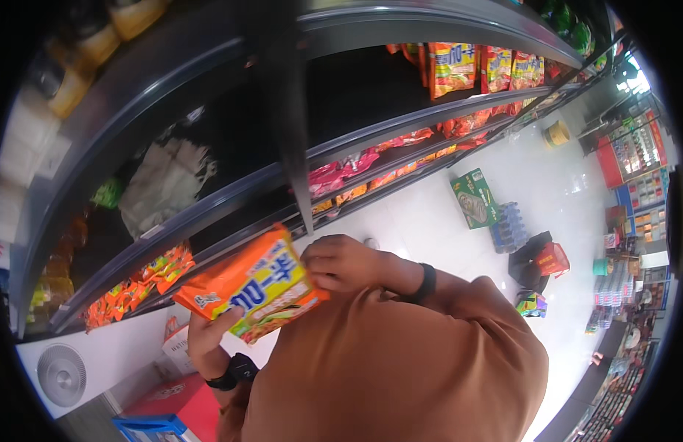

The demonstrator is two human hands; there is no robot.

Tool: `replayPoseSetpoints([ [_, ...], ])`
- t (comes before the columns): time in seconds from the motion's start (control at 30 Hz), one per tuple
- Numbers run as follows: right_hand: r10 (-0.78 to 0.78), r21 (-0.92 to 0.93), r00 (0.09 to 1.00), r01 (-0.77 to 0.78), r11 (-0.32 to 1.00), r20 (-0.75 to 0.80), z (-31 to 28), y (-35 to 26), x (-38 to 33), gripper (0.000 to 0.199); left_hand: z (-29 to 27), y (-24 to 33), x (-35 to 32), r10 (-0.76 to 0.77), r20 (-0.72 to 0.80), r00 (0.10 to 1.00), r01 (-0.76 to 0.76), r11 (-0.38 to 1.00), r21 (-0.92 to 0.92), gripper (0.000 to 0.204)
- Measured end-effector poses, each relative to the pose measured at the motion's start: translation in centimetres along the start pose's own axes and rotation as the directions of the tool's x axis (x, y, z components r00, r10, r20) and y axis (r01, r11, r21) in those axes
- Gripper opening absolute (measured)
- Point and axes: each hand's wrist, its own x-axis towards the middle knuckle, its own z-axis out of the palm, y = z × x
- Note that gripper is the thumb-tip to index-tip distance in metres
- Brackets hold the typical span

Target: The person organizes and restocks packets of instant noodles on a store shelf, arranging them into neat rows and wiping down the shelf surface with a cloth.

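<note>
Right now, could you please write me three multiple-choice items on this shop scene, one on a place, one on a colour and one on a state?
1. Where does the green carton lie?
A. On the white floor beside the shelves
B. On the top shelf
C. In the person's left hand

2. What is the main colour of the packet held in both hands?
A. Blue
B. Orange
C. White

3. How is the packet held?
A. Lying flat on the floor
B. Pinched by one hand only
C. Gripped by both hands, one at each end

Answers:
1 A: the green carton rests on the floor next to a pack of bottles.
2 B: the packet is mostly orange.
3 C: the left hand holds its lower end, the right hand its upper end.
</note>
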Motion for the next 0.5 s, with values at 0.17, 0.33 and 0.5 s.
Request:
replayPoseSetpoints([
  [0.17,0.186,0.050,0.875,-0.183,0.982,-0.447,-7.8,-0.3,-6.0,0.011,12.7,4.9,6.7,0.232,0.029,0.972,-0.233,0.971,0.049,0.047],
  [0.33,0.338,0.175,0.592,-0.316,0.933,-0.732,-13.5,1.0,-11.8,0.012,21.5,5.9,15.1,0.211,-0.122,0.970,-0.230,0.958,-0.171,0.039],
  [0.5,0.332,0.073,0.572,-0.428,0.901,-0.750,-17.2,2.2,-19.6,0.012,24.2,7.0,23.9,0.121,-0.186,0.975,-0.181,0.921,-0.345,0.033],
])
